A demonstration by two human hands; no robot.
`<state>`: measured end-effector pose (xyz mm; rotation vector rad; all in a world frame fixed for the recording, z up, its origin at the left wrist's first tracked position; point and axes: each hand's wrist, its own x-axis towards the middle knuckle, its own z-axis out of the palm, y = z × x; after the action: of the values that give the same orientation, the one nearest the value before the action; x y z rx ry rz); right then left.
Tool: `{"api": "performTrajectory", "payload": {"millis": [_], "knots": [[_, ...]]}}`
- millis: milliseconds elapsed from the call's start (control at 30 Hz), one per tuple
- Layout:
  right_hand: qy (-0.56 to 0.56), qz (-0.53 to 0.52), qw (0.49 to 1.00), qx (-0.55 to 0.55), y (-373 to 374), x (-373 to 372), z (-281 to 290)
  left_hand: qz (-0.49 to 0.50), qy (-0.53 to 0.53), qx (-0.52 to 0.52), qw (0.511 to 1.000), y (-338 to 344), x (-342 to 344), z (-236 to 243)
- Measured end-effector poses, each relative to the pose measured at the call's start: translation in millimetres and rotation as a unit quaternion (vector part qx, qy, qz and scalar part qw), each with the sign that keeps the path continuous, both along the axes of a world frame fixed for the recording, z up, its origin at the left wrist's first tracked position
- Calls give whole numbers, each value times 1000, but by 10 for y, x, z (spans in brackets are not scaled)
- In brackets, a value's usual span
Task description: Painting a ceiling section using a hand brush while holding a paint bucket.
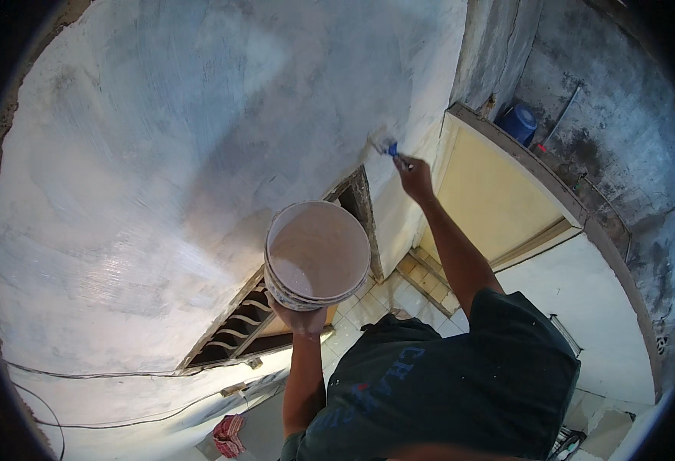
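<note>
Place: a house interior, apparently a home, is suggested, though the exact room cannot be told.
Window: the opening is fitted with a curved-bar grille (pixel 238 326), as is common in dwellings.
Floor: pale square tiles (pixel 368 311) are laid beneath.
Partition: the space is divided by a cream panel (pixel 499 196) with a blue plastic container (pixel 518 123) seen beyond it.
Wall: the large wall (pixel 107 154) is covered in streaky, patchy white, and is crossed low down by loose cables (pixel 107 375).
</note>
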<state>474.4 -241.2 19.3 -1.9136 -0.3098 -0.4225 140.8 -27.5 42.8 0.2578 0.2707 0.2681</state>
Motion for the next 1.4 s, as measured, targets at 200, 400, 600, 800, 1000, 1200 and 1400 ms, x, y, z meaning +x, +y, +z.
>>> {"api": "performTrajectory", "payload": {"millis": [200, 400, 600, 800, 1000, 1200, 1400], "knots": [[202, 49, 946, -251, -193, -90, -831, 21, 19, 6, 1000, -60, 13, 116], [128, 0, 976, -179, -92, -105, -221, 15, 6, 15, 1000, -27, 11, -92], [99, 11, 992, 73, -48, -151, 427, -30, 15, -5, 999, 72, -37, -342], [196, 28, 974, -108, 81, -144, -748, -18, 25, -1, 1000, -44, 104, -368], [297, -14, 915, -273, -141, -29, -1366, -22, 63, 3, 998, -12, 159, -751], [219, -9, 975, -46, -20, -157, -826, -35, 101, 5, 994, -88, 132, -835], [211, 4, 977, 27, -19, -199, -1289, -68, 110, -35, 991, -121, 170, -966]]}}
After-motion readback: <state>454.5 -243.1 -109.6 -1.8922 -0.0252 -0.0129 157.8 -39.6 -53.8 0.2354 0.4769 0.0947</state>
